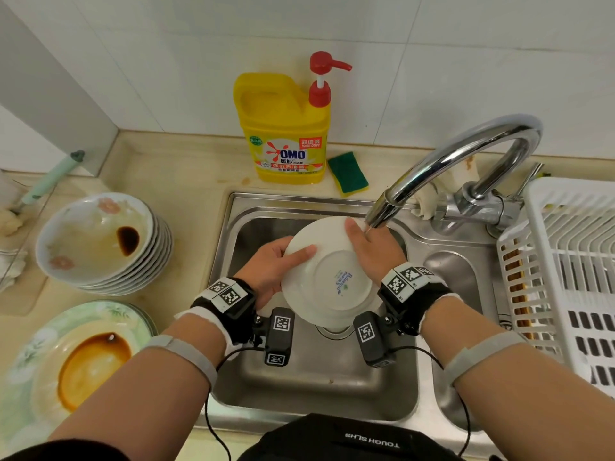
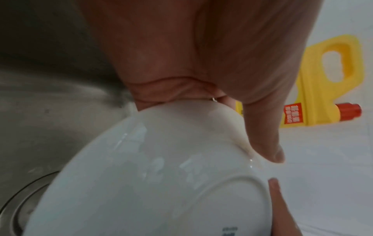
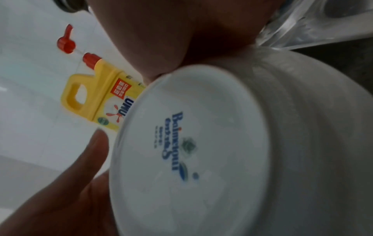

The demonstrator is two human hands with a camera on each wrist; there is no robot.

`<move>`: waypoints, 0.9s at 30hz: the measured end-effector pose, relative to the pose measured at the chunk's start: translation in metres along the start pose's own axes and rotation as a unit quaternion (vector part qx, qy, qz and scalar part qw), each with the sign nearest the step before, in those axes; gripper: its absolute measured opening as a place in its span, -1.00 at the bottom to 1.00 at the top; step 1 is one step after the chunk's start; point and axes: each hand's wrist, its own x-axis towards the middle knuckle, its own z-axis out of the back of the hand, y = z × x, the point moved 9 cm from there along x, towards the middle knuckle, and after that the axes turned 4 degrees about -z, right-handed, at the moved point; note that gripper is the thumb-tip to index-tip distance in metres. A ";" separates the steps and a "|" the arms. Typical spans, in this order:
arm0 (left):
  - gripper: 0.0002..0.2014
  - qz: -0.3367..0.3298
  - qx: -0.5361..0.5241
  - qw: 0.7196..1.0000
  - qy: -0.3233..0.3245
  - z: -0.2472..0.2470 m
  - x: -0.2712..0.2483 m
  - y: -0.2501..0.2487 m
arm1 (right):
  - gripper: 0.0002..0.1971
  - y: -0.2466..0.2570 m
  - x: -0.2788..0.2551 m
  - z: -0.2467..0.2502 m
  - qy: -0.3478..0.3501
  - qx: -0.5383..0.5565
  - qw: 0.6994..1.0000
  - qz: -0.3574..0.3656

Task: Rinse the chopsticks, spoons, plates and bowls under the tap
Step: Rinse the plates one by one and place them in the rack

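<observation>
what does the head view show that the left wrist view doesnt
Only the head view shows the tap, green sponge, white rack, stacked dirty bowls and right hand. Only the left wrist view shows water film close up on the white bowl. Both share that bowl, the left hand gripping its rim, the yellow detergent bottle and the sink.

Head view bright, even; glare streak on tap (image 1: 466, 154); wide-angle bending at edges. Both wrist views dim, soft, blurred; hands close to lens out of focus.
</observation>
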 end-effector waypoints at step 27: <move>-0.60 0.012 -0.058 0.998 -0.036 0.017 0.003 0.004 | -0.52 -0.002 -0.003 0.011 0.008 0.057 0.998 -0.031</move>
